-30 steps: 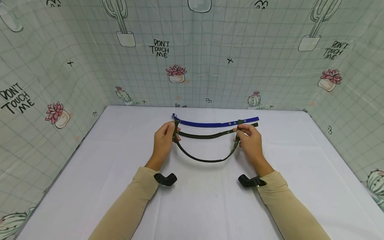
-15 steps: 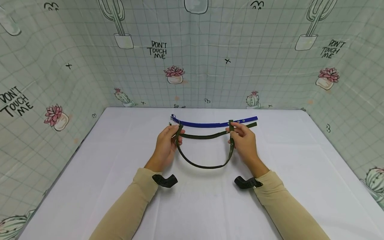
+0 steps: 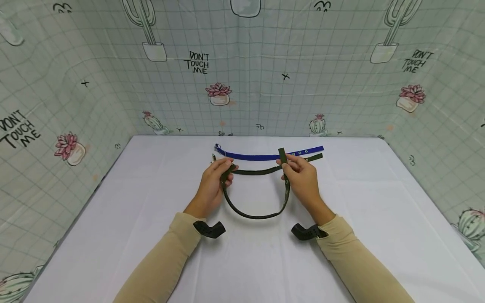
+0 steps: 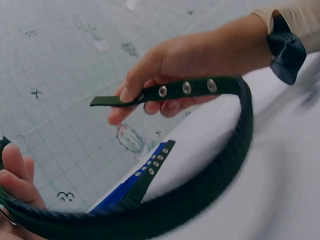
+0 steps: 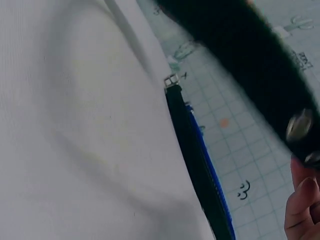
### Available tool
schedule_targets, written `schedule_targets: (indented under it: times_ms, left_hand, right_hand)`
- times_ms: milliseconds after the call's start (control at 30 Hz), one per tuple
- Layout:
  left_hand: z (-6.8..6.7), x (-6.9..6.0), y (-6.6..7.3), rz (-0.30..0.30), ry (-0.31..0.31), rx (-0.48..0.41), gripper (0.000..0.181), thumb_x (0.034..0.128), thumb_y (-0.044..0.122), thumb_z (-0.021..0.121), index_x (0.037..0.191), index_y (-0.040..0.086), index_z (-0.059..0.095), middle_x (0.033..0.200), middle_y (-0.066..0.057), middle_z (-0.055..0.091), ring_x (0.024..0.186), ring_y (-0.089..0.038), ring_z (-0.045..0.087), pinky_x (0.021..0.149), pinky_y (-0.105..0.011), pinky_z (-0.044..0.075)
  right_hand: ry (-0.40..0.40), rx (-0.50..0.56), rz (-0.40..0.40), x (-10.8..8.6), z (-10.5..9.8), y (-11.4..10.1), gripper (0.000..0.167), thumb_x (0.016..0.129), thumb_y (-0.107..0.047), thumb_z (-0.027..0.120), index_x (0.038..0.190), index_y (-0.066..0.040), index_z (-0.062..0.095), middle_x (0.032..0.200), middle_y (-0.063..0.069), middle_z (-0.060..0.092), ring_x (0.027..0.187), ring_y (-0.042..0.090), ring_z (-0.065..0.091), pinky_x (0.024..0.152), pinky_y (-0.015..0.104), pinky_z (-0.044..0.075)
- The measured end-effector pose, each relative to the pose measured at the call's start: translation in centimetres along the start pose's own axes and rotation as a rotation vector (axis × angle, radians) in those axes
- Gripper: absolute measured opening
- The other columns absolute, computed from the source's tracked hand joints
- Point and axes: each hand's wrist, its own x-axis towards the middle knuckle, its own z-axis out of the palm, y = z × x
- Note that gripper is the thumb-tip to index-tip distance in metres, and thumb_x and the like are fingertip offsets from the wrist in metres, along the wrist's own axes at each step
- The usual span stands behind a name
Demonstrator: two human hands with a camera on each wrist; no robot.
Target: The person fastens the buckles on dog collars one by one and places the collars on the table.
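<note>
So the left hand (image 3: pixel 209 181) and right hand (image 3: pixel 304 176) both pinched a dark strap (image 3: pixel 257 217), nearside of the blue strap (image 3: pixel 251 158); looked mid-looping, ends probably needed lining up next.

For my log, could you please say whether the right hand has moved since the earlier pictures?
Yes, the right hand has moved left, judged against the blue strap.

Long tan sleeves (image 3: pixel 166 252) are ending well behind the fingers (image 4: pixel 15 162), creasing at the cuffs (image 3: pixel 341 231) — and a black, bent wrist camera (image 3: pixel 210 229) is jutting out beside each cuff.
</note>
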Motion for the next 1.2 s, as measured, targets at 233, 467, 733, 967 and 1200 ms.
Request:
schedule_targets:
  times_ms: [233,467,733,967,1200]
  left_hand:
    - [0.6,-0.5,-0.2,-0.051,-0.040,-0.002,0.031,0.1039,0.015,0.057,0.131,0.000,0.056,0.109,-0.005,0.069,0.078,-0.008,0.057,0.064,-0.016,0.045]
    - [0.8,-0.9,-0.2,-0.057,-0.058,0.025,0.037,0.1020,0.017,0.061,0.134,-0.002,0.058,0.117,-0.005,0.070,0.089,-0.009,0.063,0.073,-0.017,0.049]
    - [1.3,-1.3,-0.4,-0.039,-0.081,0.106,0.034,0.0992,0.016,0.066,0.130,0.001,0.064,0.119,-0.007,0.070,0.098,-0.013,0.066,0.079,-0.021,0.050]
    - [1.8,-1.8,-0.5,0.007,-0.120,0.137,0.034,0.0999,0.010,0.063,0.130,-0.005,0.061,0.116,-0.009,0.070,0.091,-0.012,0.069,0.078,-0.022,0.053]
    - [2.0,-1.7,-0.6,0.034,-0.146,0.182,0.033,0.0998,0.015,0.064,0.128,-0.002,0.062,0.118,-0.010,0.071,0.090,-0.015,0.068,0.076,-0.026,0.053]
  right_hand:
    - [-0.035,-0.068,-0.028,-1.0,0.9,-0.9,0.027,0.099,-0.003,0.059,0.124,0.006,0.064,0.096,0.025,0.072,0.071,0.030,0.061,0.057,0.021,0.043]
    - [-0.095,-0.056,-0.100,-2.0,2.0,-1.7,0.023,0.098,-0.004,0.063,0.118,0.005,0.070,0.090,0.017,0.067,0.068,0.024,0.060,0.056,0.023,0.044]
    - [-0.138,-0.100,-0.155,-2.8,3.1,-2.8,0.020,0.098,-0.003,0.062,0.113,0.003,0.074,0.088,0.013,0.065,0.062,0.010,0.047,0.055,0.024,0.039]
    - [-0.171,-0.061,-0.162,-3.5,3.1,-2.7,0.020,0.098,-0.002,0.061,0.115,0.004,0.070,0.093,0.017,0.065,0.066,0.023,0.057,0.056,0.025,0.044]
    - [-0.140,-0.036,-0.166,-3.8,3.2,-3.0,0.016,0.096,-0.002,0.065,0.110,0.006,0.067,0.087,0.019,0.064,0.068,0.040,0.060,0.054,0.025,0.041]
